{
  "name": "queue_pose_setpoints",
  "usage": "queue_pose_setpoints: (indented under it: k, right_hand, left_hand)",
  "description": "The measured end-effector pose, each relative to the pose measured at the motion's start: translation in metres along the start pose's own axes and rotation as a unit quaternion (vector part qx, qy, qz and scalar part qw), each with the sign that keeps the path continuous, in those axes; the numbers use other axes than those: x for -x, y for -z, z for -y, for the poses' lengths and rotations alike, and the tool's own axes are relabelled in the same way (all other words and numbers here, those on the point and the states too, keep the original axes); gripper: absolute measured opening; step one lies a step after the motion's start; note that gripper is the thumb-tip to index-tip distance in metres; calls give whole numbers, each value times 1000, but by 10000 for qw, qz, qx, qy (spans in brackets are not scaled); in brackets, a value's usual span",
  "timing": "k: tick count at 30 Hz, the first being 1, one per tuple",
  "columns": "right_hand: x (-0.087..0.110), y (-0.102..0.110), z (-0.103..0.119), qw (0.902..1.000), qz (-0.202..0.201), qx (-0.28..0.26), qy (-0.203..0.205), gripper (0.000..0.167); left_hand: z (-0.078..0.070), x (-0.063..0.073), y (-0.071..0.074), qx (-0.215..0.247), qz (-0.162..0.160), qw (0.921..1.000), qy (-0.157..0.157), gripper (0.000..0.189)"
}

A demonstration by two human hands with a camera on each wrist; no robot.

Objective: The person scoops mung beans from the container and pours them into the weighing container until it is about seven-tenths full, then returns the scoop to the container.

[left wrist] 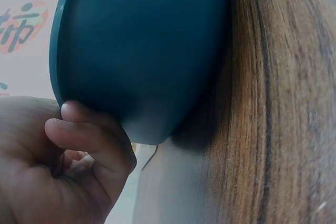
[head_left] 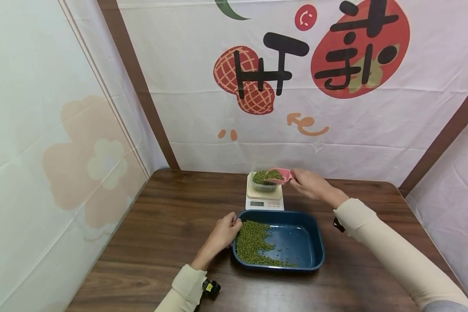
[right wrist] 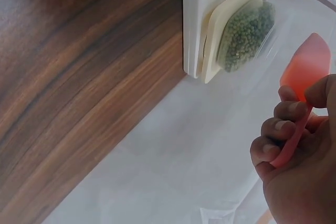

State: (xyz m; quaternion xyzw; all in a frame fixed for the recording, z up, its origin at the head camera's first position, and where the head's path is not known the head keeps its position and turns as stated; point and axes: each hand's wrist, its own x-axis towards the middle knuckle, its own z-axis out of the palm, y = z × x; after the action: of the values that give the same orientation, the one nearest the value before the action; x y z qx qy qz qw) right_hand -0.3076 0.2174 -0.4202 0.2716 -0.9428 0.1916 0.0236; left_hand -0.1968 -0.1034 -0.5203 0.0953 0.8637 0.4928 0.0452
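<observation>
My right hand [head_left: 312,184] grips the handle of a pink scoop [right wrist: 310,61], which also shows in the head view with green mung beans [head_left: 274,174] in it. The scoop is held over a clear plastic container [head_left: 264,187] filled with more mung beans. Under that container is a white kitchen scale [head_left: 264,205] with a cream platform; its display digits are too small to read. At the left end of a dark blue tray [head_left: 302,268], my left hand [head_left: 224,232] holds the rim with curled fingers [left wrist: 84,135]. Mung beans [head_left: 253,245] heap toward the tray's left side.
The brown wooden table [head_left: 171,208] ends at a printed white cloth backdrop [head_left: 203,151] just behind the scale. Another cloth wall [head_left: 31,195] stands along the left side. Tray and scale stand close together, one in front of the other.
</observation>
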Motion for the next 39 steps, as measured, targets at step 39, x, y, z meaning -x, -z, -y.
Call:
queue_pose_setpoints:
  k: [39]
  right_hand:
    - [-28, 6, -8, 9976, 297, 631, 12, 17]
  left_hand:
    - [20, -11, -6, -41, -78, 10000, 6, 31]
